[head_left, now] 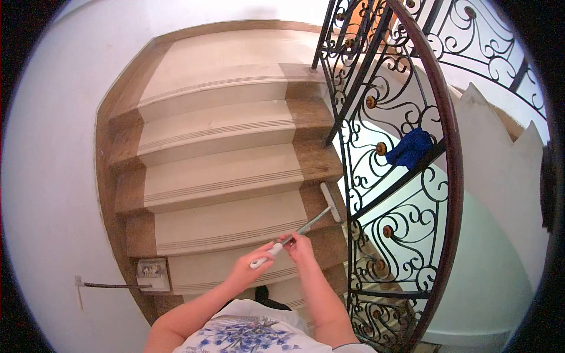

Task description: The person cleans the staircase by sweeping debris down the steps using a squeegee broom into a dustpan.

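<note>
A long-handled broom (312, 222) slants up and to the right in front of me. Its white and grey head (331, 203) rests on the dark edge of a stair tread, close to the iron railing. My left hand (254, 266) is wrapped round the white grip at the lower end. Higher on the shaft, my right hand (299, 246) is closed on the broom with its fingers pinched together. At the lower left, a dustpan (156, 287) sits on a step with grey debris in it, its dark handle (112, 286) pointing left toward the wall.
Beige-centred stairs (220, 176) with brown edges curve upward ahead. A black scrollwork railing (388, 200) with a dark red handrail (450, 176) runs along the right. A blue cloth (410, 148) hangs on the ironwork. A white wall (53, 176) borders the left side.
</note>
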Available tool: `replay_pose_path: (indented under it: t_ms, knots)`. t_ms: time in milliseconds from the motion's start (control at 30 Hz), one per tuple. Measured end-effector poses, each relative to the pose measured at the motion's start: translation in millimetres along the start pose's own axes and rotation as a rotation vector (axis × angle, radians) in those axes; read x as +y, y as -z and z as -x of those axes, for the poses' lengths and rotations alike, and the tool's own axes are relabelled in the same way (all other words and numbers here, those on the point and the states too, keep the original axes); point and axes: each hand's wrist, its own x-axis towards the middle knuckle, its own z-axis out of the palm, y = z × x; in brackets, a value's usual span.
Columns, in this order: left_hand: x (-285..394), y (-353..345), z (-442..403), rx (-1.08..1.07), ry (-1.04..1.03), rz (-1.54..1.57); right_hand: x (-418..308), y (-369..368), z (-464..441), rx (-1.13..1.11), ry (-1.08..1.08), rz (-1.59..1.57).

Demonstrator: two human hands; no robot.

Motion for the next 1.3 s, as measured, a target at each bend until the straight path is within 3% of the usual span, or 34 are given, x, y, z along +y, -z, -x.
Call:
replay_pose_path:
  t_ms: [233,400,500,567,667,867,933,1033,1300]
  knots:
    - [-37,-22,-36,-0.058,-0.049,0.066,-18,27,-37,0.119,0.009,-0.079]
    - [-39,-21,-40,-0.074,-0.022,0.182,-12,35,-47,0.031,-0.031,0.003]
    - [-51,-14,-41,-0.152,0.140,0.340,-5,32,-50,0.024,-0.062,0.027]
    - [-58,-11,-43,-0.104,-0.178,-0.026,-3,33,-54,0.035,-0.077,0.050]
    - [-64,-9,-39,-0.092,-0.223,-0.051,1,33,-53,-0.023,-0.079,0.082]
    - [-47,-3,-18,0.001,-0.093,0.041,18,22,-42,-0.008,-0.086,0.098]
    - [-43,3,-10,-0.007,-0.101,0.012,24,18,-35,-0.181,0.044,0.402]
    - [-42,12,1,0.013,-0.119,-0.017,27,2,-25,-0.132,-0.147,0.166]
    - [-18,39,30,0.117,-0.059,-0.047,52,-38,-2,-0.129,-0.175,0.163]
